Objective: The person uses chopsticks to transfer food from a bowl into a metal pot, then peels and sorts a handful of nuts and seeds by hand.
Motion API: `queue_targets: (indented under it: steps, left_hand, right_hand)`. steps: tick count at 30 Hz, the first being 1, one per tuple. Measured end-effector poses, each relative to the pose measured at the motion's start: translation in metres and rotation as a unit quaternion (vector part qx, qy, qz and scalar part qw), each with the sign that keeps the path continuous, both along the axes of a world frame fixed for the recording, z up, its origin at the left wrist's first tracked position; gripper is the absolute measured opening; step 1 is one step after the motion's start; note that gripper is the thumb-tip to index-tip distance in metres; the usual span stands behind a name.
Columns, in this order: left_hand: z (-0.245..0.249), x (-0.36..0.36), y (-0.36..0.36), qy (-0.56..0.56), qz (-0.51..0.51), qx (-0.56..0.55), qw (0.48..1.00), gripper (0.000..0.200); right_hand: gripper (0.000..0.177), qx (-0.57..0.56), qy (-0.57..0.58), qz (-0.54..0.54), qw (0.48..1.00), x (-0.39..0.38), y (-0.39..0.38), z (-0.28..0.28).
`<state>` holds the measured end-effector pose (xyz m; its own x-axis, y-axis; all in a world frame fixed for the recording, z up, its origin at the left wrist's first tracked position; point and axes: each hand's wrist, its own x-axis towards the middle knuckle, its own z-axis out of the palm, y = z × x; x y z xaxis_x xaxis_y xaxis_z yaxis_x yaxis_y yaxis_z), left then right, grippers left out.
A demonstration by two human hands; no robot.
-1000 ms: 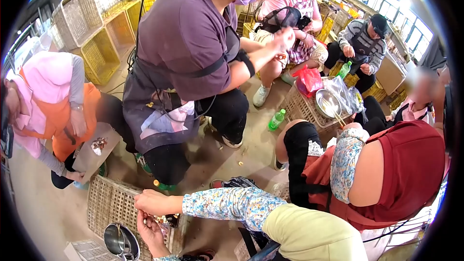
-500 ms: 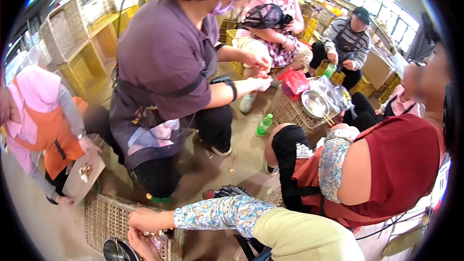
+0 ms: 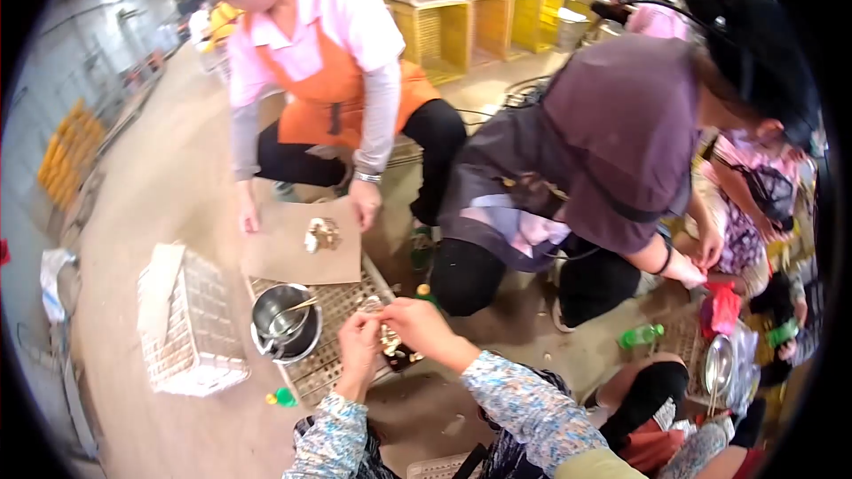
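Observation:
My left hand (image 3: 357, 350) and my right hand (image 3: 422, 328) meet above a plastic crate (image 3: 335, 359), fingers pinched together. Whatever they hold between them is too small and blurred to name. Just under my fingers lie small pale pieces (image 3: 390, 343) on something dark. To the left on the same crate stands a metal pot (image 3: 311, 337) with chopsticks in it. At the crate's far end, a person in an orange apron holds a cardboard sheet (image 3: 275, 253) by its sides, with a small heap of white and brown pieces (image 3: 322, 235) on it.
A white basket (image 3: 195, 341) stands on the floor at left. Green bottles lie near the crate (image 3: 280, 397) and farther right (image 3: 641, 335). A person in a purple shirt (image 3: 621, 124) sits close at right. Beyond, a metal bowl (image 3: 717, 364) rests on another crate.
My view has swung left, bringing my hands and the orange-aproned person toward the middle. The cardboard now appears flatter, at the crate's far end. My hands remain close together over the crate.

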<state>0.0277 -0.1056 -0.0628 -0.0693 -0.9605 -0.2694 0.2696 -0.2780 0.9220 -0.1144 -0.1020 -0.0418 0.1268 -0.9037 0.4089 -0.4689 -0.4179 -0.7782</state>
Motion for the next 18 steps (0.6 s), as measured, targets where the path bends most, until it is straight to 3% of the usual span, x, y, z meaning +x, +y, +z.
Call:
queue_targets:
  steps: [6,8,10,11,12,14,18]
  left_hand:
    - [0.015,0.001,0.003,0.035,-0.019,0.023,0.999,0.009]
    - [0.013,0.009,0.002,-0.044,-0.048,0.022,0.998,0.012]
    - [-0.023,0.021,-0.011,-0.114,-0.065,-0.015,0.991,0.014]
    - [0.004,0.008,-0.001,-0.079,-0.056,0.026,0.995,0.013]
    - [0.004,0.010,0.000,-0.076,-0.066,0.026,0.995,0.010]
    - [-0.019,0.012,-0.009,-0.057,-0.051,0.019,0.997,0.013]
    - [-0.058,0.032,-0.032,-0.063,-0.087,-0.034,0.994,0.014]
  right_hand:
    - [0.007,0.006,0.010,-0.007,1.000,-0.001,-0.005,0.002]
    - [0.010,-0.002,-0.006,0.018,1.000,-0.002,-0.006,-0.006]
    - [0.016,0.050,0.020,0.008,0.999,-0.002,-0.004,-0.012]
    - [0.015,0.092,0.014,0.020,0.995,-0.003,-0.003,-0.011]
    - [0.012,0.062,0.029,-0.001,0.998,0.002,-0.005,-0.023]
    - [0.009,0.007,0.020,-0.018,1.000,0.004,-0.002,-0.027]
    - [0.010,0.011,-0.023,-0.025,0.999,0.009,-0.001,-0.035]
